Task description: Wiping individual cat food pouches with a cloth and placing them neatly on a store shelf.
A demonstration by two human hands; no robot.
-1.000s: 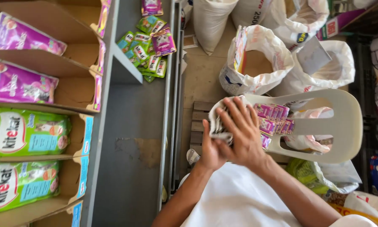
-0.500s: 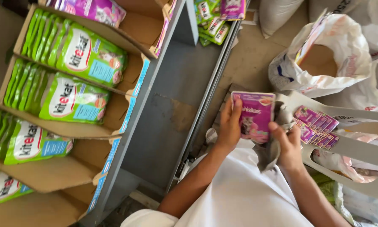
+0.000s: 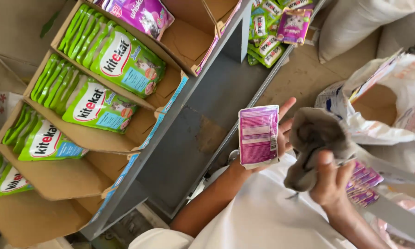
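Head view: flat glossy purple pouch [image 3: 258, 134], crumpled grey cloth [image 3: 314, 144].

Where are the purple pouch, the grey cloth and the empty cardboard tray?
purple pouch [image 3: 258, 134], head view, middle of its back face.
grey cloth [image 3: 314, 138], head view, bunched upper part.
empty cardboard tray [image 3: 62, 177], head view, bare floor.

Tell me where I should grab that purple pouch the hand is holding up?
Take the purple pouch by its long side edge, coming from the shelf side. The left hand is behind it on the other side, and the flat printed face is turned toward the camera, so that edge is free. The pouch is thin and flat, so a pinch grip probably works best.
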